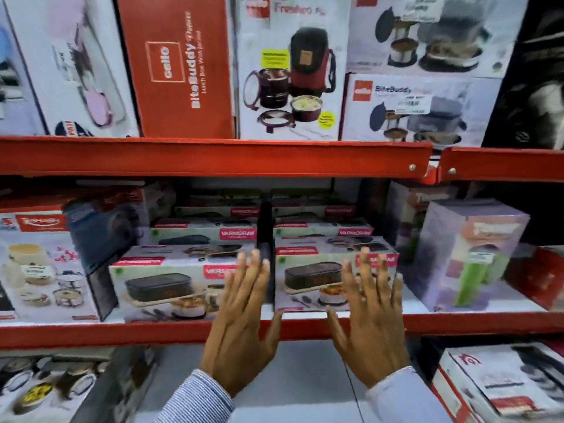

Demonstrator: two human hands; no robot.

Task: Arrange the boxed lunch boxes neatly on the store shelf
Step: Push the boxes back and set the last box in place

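Two rows of white boxed lunch boxes stand on the middle red shelf, each row running back into the shelf. The front left box and the front right box show a dark lunch box picture and a pink brand label. My left hand is flat with fingers spread against the right end of the left box's front face. My right hand is flat against the right part of the right box's front face. Neither hand grips anything. A dark gap separates the two rows.
A box with steel containers stands left of the rows, a purple box with green bottles to the right. The upper shelf holds tall lunch box cartons, among them a red one. More boxes sit on the lowest shelf.
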